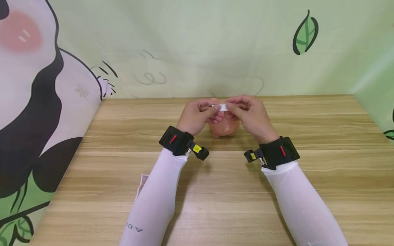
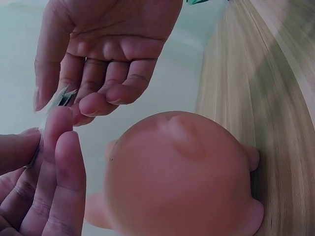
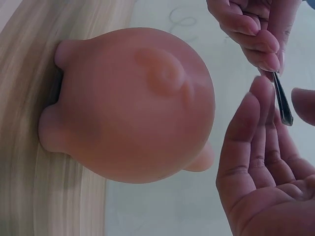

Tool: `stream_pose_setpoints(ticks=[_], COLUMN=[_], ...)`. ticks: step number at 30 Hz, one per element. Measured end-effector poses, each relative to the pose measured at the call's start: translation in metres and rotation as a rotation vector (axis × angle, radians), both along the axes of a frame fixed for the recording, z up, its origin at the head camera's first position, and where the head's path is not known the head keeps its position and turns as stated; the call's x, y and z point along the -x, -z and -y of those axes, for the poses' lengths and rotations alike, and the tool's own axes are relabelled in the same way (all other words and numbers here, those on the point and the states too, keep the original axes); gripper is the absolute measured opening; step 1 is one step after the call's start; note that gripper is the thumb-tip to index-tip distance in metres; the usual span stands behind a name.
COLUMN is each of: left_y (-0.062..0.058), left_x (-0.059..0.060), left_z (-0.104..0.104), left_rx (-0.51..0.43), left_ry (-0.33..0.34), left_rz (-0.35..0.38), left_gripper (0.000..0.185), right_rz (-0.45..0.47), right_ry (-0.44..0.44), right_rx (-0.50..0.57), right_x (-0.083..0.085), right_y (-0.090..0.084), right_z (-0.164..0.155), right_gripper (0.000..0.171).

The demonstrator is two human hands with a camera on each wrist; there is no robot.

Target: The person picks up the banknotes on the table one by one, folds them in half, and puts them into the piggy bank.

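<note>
Over a pink pig figure (image 1: 225, 127), both hands meet at a small folded strip of paper that looks like a banknote (image 1: 222, 108). My left hand (image 1: 197, 115) pinches one end of it between thumb and fingers. At the other end is my right hand (image 1: 250, 114); in the right wrist view its thumb stands a little apart from the strip (image 3: 282, 101), and its fingers lie loosely extended on the other side. The pig (image 3: 133, 105) stands on its feet, its curly tail toward me. Its top is partly hidden by the hands in the head view.
A printed paper (image 1: 142, 181), banknote-like, lies on the wooden table (image 1: 221, 198), partly hidden under the left sleeve (image 1: 154, 201). Behind the table hangs a pale green backdrop (image 1: 197, 48); a panda print (image 1: 27, 102) covers the left side.
</note>
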State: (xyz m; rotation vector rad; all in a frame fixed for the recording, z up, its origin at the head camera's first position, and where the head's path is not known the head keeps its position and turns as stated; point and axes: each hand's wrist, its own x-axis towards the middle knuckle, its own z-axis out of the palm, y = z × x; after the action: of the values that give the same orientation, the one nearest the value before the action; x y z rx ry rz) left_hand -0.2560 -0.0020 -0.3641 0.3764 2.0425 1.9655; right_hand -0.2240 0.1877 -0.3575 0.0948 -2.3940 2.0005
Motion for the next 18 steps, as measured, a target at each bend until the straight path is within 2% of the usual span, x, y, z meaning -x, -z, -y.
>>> stream_pose_setpoints(ticks=[5,18], left_y=[-0.0003,-0.0004], left_x=[-0.0003,-0.0017], left_z=[0.0002,0.0003], left_rx=[0.014,0.011], left_ry=[-0.001,0.01], left_rz=[-0.016,-0.029], left_gripper=[0.018,0.014], right_rz=[0.008,0.006], right_ry=[-0.03,-0.031], right_rx=[0.024,0.032], right_x=[0.0,-0.0007], right_y=[0.0003,0.0], right_z=[0.0001,0.0012], right_gripper=[0.03,0.026])
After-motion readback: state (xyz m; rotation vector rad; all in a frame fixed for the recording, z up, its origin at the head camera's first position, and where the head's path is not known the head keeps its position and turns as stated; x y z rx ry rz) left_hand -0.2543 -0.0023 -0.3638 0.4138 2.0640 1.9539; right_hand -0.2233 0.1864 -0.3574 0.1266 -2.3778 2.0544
